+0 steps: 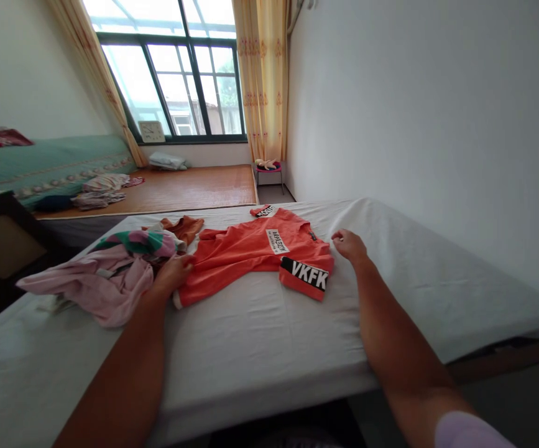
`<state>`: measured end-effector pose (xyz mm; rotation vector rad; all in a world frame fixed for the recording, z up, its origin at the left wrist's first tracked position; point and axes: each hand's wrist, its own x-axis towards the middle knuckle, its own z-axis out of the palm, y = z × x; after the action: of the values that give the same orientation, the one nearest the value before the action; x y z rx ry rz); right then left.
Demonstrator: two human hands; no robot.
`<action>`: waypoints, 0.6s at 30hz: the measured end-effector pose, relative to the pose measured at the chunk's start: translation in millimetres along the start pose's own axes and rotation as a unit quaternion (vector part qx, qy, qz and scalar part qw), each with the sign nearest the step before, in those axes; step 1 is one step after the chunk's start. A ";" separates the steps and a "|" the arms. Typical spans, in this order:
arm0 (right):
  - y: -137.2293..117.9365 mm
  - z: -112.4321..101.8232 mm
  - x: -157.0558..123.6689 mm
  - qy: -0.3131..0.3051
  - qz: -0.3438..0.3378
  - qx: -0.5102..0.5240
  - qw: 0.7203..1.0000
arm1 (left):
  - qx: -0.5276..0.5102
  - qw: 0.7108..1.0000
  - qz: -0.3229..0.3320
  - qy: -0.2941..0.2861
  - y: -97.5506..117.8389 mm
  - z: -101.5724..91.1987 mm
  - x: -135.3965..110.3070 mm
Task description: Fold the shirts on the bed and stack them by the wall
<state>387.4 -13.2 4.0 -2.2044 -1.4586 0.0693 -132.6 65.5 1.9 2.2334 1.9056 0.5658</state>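
An orange T-shirt (245, 252) with black "VKFK" bands on its sleeves lies spread flat on a white-sheeted bed (260, 336). My left hand (172, 272) rests closed on the shirt's bottom hem at its left edge, fingers curled into the cloth. My right hand (348, 244) pinches the shirt's right shoulder, just beside the near sleeve. Both forearms reach in from the bottom of the view.
A heap of pink, green and brown clothes (110, 267) lies on the bed left of the shirt. Behind are a wooden platform (180, 190) with folded clothes, a green bed (40, 165), a small stool (269, 169), a window and a white wall at right.
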 end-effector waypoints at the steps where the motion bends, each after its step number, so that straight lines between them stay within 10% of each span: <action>1: -4.3 1.7 -1.9 -0.004 -0.005 0.000 1.000 | 0.005 1.000 0.001 -0.007 -0.1 0.8 0.6; 13: -17.3 22.6 -7.1 -0.078 -0.138 0.118 0.980 | -0.265 0.961 0.009 -0.078 21.2 -5.6 -17.9; 18: -5.1 2.8 -8.5 -0.222 -0.088 0.251 0.938 | -0.327 0.919 0.040 -0.215 36.6 -24.3 -33.2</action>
<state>378.6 -18.1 1.8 -1.6926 -1.6339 0.8314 -112.2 23.4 31.1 1.8013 1.1808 0.5562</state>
